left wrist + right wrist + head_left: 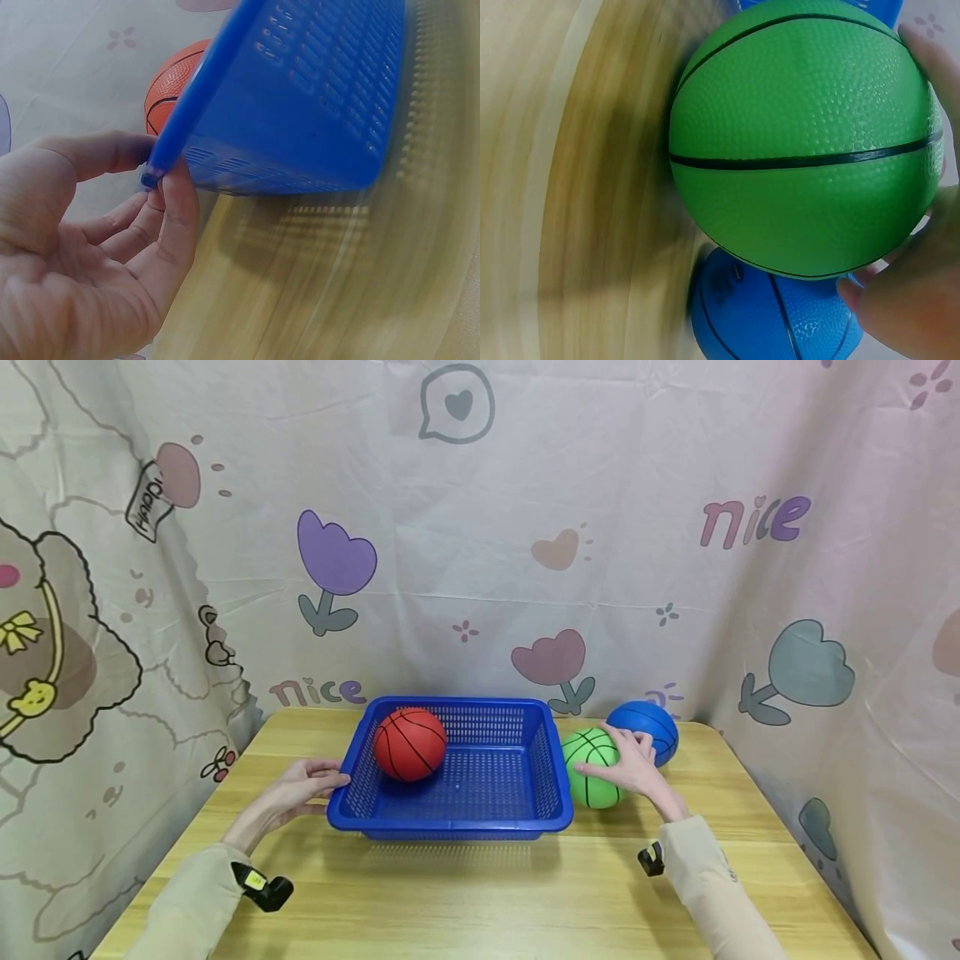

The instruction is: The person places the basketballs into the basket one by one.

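A blue plastic basket [457,824] stands on the table, with a red toy basketball [409,744] inside at its left. My left hand [303,790] pinches the basket's left rim; in the left wrist view, thumb and fingers lie on either side of the rim [196,97]. Just right of the basket is a green toy basketball [592,789], gripped by my right hand [633,764] from above and the right side. Whether the green ball touches the table cannot be told. A blue toy basketball [643,727] sits behind my right hand, partly covered by it.
The wooden table [480,902] stretches in front of the basket and to both sides. Behind it and along both sides hangs a pale printed cloth [465,527]. Small black cameras are strapped on the left wrist [262,887] and right wrist [651,859].
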### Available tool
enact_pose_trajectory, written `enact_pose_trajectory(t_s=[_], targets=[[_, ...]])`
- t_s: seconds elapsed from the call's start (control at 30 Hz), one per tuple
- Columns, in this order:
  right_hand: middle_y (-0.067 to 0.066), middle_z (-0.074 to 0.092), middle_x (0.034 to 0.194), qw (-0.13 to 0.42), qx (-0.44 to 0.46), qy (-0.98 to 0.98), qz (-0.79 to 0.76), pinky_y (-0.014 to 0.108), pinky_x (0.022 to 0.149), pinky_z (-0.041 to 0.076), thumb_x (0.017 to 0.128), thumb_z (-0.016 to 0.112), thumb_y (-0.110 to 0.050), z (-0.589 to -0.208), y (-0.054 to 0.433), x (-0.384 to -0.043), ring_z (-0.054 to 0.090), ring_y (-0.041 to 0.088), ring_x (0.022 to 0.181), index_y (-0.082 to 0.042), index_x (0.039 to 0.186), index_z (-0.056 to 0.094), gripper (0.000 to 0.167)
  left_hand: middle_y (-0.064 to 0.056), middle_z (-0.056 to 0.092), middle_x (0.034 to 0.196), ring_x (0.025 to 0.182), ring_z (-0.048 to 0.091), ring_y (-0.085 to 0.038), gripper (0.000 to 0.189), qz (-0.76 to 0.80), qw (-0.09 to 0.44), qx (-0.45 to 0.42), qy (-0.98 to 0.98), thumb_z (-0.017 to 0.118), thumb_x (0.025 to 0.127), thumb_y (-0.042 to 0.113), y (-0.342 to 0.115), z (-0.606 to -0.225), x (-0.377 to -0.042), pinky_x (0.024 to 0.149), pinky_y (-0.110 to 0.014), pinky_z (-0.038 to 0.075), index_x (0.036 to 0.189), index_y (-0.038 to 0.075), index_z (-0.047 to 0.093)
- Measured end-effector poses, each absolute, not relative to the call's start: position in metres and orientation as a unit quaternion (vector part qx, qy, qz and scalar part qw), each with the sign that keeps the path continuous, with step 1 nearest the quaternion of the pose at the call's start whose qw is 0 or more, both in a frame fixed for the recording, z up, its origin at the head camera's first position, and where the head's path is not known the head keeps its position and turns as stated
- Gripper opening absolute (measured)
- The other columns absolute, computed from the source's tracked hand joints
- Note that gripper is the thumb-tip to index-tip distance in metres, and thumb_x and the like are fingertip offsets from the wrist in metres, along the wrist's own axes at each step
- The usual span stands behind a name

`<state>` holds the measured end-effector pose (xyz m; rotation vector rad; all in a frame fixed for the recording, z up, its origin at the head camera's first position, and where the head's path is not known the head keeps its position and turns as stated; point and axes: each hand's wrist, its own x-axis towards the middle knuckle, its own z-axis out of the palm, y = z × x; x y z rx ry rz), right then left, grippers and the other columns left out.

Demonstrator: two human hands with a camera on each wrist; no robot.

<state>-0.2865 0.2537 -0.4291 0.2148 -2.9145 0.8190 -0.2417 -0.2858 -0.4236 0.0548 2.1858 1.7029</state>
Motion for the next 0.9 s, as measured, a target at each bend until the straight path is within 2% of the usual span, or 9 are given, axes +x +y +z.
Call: enact_pose_trajectory(t_s=[0.2, 0.53, 0.73, 0.9], targets=[[0.031, 0.039, 0.146, 0.054, 0.086, -0.955, 0.280, 0.072, 0.102, 0.029, 0.077, 0.080, -0.052, -0.4298, 0.2535, -0.2863, 0.021, 0.051, 0.133, -0.011, 0.150, 0.040, 0.093, -0.005, 0.071, 0.114, 0.096, 0.069, -0.011, 0.062, 0.602, 0.182, 0.021, 0.777, 0.062, 0.099, 0.020, -0.2851, -0.4231, -0.2417, 0.085, -0.038, 0.060, 0.143, -0.014, 0.035], [0.031, 0.035, 0.147, 0.054, 0.093, -0.943, 0.313, 0.068, 0.100, 0.030, 0.078, 0.081, -0.048, -0.4326, 0.2544, -0.2857, 0.030, 0.051, 0.130, -0.013, 0.151, 0.040, 0.091, -0.006, 0.071, 0.115, 0.096, 0.068, -0.011, 0.062, 0.604, 0.185, 0.024, 0.775, 0.061, 0.099, 0.020, -0.2846, -0.4219, -0.2412, 0.086, -0.039, 0.060, 0.143, -0.014, 0.035], [0.030, 0.035, 0.146, 0.064, 0.097, -0.938, 0.325, 0.073, 0.098, 0.038, 0.078, 0.082, -0.045, -0.4349, 0.2564, -0.2835, 0.030, 0.048, 0.130, -0.013, 0.151, 0.041, 0.090, -0.005, 0.071, 0.114, 0.095, 0.068, -0.010, 0.062, 0.600, 0.184, 0.024, 0.779, 0.061, 0.100, 0.020, -0.2842, -0.4211, -0.2413, 0.086, -0.039, 0.059, 0.144, -0.015, 0.035], [0.029, 0.036, 0.146, 0.071, 0.103, -0.937, 0.328, 0.070, 0.093, 0.045, 0.078, 0.082, -0.044, -0.4354, 0.2574, -0.2816, 0.033, 0.044, 0.126, -0.012, 0.150, 0.043, 0.088, -0.005, 0.071, 0.114, 0.095, 0.068, -0.010, 0.061, 0.600, 0.184, 0.021, 0.778, 0.061, 0.100, 0.020, -0.2831, -0.4190, -0.2397, 0.085, -0.038, 0.059, 0.143, -0.014, 0.035]])
